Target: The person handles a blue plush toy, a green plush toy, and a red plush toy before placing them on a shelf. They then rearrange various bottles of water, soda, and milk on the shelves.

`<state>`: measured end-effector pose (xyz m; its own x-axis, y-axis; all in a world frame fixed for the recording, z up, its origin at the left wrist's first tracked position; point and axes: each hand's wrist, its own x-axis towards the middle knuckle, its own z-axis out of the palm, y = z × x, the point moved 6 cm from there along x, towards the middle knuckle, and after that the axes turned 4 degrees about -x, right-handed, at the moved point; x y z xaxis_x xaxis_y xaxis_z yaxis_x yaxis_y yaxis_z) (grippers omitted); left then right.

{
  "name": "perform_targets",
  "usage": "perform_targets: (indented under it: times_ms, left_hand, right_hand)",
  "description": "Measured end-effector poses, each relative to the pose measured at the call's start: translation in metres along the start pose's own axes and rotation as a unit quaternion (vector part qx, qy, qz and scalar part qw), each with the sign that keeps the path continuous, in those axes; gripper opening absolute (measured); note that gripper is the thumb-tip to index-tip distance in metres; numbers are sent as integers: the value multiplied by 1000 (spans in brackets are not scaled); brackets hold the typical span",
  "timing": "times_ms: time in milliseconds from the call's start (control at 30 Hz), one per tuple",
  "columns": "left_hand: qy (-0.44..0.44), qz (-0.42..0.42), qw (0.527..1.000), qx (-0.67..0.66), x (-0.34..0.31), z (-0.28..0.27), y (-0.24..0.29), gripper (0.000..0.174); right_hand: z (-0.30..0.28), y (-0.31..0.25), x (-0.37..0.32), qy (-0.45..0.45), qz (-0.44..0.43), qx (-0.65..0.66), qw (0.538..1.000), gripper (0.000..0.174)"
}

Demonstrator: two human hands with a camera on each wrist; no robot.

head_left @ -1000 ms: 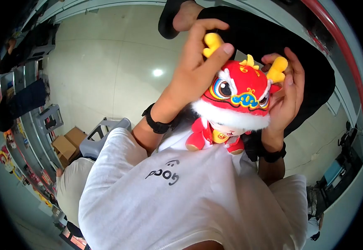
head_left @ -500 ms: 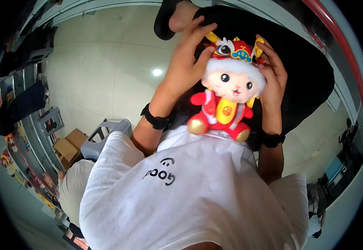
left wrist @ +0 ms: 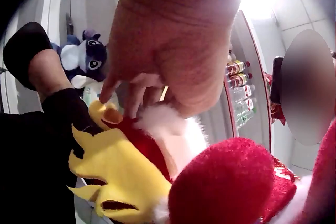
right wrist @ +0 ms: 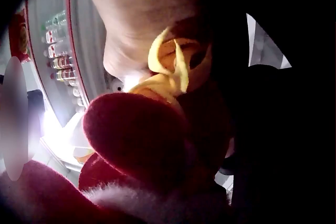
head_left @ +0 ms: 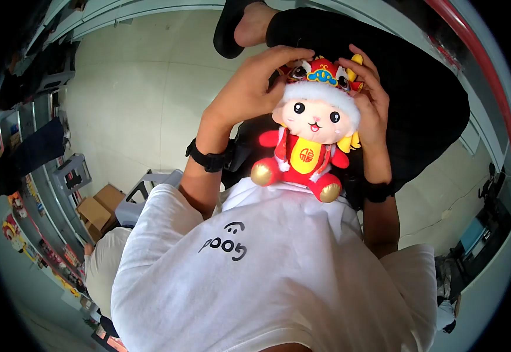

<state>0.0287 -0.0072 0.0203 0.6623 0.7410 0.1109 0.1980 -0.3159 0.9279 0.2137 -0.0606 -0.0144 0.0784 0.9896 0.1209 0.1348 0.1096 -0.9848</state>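
Plush toy point(head_left: 316, 129) faces person point(head_left: 267, 281), long axis perhaps reclined.

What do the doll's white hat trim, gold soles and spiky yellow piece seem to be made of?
White hat trim: probably faux fur, fluffy with wispy edges. Gold soles: perhaps metallic-coated fabric, given their sheen. Spiky yellow piece: likely felt or short plush, matte and soft-edged.
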Motion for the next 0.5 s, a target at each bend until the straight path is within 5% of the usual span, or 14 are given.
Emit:
perform_targets:
  times_ms: [500]
  left_hand:
    - [66,4,997,32,-6,-4,7,48]
  right_hand:
    - [4,7,1,-4,16,-7,1000,40]
